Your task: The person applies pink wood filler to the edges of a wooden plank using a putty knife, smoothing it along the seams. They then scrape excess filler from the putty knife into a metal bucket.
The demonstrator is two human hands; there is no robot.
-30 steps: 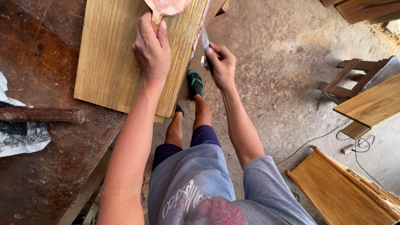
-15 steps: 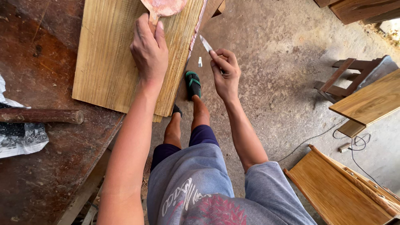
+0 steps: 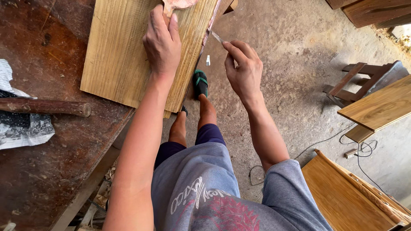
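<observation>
Left hand (image 3: 162, 42) flat on the board (image 3: 124, 55), fingers together and pressing down, fingertips over the stem of a pinkish paddle-shaped piece (image 3: 177, 4) lying at the board's far end. Right hand (image 3: 244, 70) off the table, raised beside the board's right edge, thumb and forefinger pinching a thin pale blade (image 3: 217, 37), tip angled up and left toward that edge. Compared with a second ago: blade then low against the edge, near vertical; now lifted clear and tilted, tip just beside the reddish rim of the board but seemingly apart from it. Reads as the end of one scraping pass along the edge, or a reset for the next; cannot tell which. Small white fleck (image 3: 208, 60) in the air or on the floor below the blade, possibly a shaving. Board itself unmoved under the left hand, overhanging the near corner of the dark table (image 3: 47, 171).

Further left on the table: dark wooden handle (image 3: 45, 107) lying across crumpled newspaper (image 3: 25, 128). Below, between the arms: sandal (image 3: 200, 83) on the concrete floor (image 3: 291, 51). To the right: stool (image 3: 355, 85), a loose plank (image 3: 376, 107), a varnished panel (image 3: 346, 196), a cable (image 3: 325, 141) trailing across the floor.
</observation>
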